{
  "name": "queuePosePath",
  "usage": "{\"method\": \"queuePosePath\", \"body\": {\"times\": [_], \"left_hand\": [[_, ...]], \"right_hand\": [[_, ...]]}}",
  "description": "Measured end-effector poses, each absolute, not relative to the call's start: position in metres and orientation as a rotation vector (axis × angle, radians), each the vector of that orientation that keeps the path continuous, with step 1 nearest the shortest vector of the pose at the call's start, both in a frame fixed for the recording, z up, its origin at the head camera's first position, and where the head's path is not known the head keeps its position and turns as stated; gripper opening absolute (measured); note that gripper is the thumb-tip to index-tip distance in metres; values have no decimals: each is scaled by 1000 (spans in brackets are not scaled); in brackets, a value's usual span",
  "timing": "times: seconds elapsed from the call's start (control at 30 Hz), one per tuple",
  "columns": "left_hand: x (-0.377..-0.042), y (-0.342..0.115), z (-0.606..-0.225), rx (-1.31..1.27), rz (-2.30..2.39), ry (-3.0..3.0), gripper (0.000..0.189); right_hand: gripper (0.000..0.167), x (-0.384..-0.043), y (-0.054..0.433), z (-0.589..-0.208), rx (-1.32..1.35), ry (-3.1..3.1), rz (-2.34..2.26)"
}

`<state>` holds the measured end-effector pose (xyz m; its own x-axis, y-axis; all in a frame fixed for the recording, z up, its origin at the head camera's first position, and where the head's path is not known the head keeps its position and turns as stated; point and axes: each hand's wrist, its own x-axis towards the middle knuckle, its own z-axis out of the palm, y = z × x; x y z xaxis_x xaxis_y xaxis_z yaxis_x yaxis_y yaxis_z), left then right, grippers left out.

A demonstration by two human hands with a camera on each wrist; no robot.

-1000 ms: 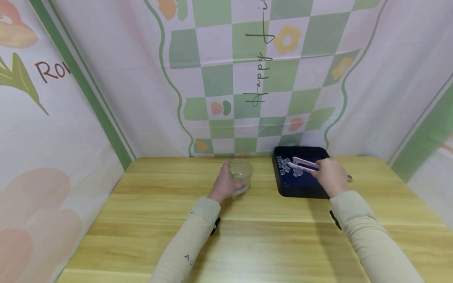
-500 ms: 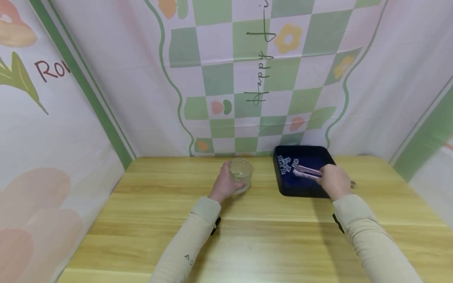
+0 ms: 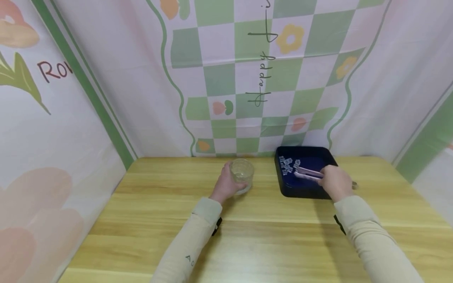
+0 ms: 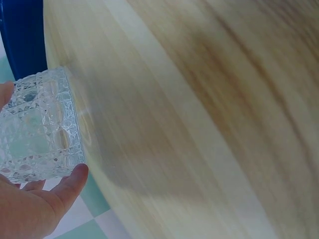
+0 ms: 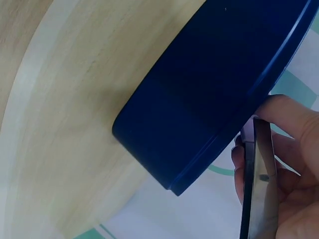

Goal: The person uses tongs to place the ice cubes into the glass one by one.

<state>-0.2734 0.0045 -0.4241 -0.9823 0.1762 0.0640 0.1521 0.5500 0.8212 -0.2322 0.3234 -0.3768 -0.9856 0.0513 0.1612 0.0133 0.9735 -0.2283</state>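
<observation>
My left hand point(image 3: 227, 184) grips a clear, patterned glass point(image 3: 244, 177) on the wooden table. In the left wrist view the cut-glass side of the glass point(image 4: 42, 124) shows, with thumb and fingers around it. My right hand point(image 3: 336, 181) holds a pair of tongs point(image 3: 308, 173) over a dark blue tray point(image 3: 293, 192). The tips of the tongs reach down beside several small clear pieces, like ice cubes point(image 3: 287, 165), in the tray's left part. In the right wrist view, the metal handle of the tongs point(image 5: 261, 184) lies in the fingers and the tray's wall point(image 5: 184, 89) hides the tips.
The wooden table point(image 3: 244, 239) runs back to a hanging cloth point(image 3: 219, 78) with green and white checks. The tray stands near the table's back edge, to the right of the glass. More printed cloth point(image 3: 39, 129) hangs at the left side.
My right hand and the tongs have shifted slightly right and down within the tray, and the tong tips have moved off the left clear pieces. The left hand keeps its hold on the glass.
</observation>
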Motion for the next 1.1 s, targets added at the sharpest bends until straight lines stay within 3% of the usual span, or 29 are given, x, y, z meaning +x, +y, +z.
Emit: {"method": "queuePosePath", "body": {"times": [0.33, 1.1], "left_hand": [[-274, 5, -425, 308, 1473, 2731, 94], [-272, 5, -424, 285, 1432, 2761, 94]], "right_hand": [[16, -231, 324, -378, -68, -2960, 339], [27, -232, 326, -377, -117, -3023, 378]]}}
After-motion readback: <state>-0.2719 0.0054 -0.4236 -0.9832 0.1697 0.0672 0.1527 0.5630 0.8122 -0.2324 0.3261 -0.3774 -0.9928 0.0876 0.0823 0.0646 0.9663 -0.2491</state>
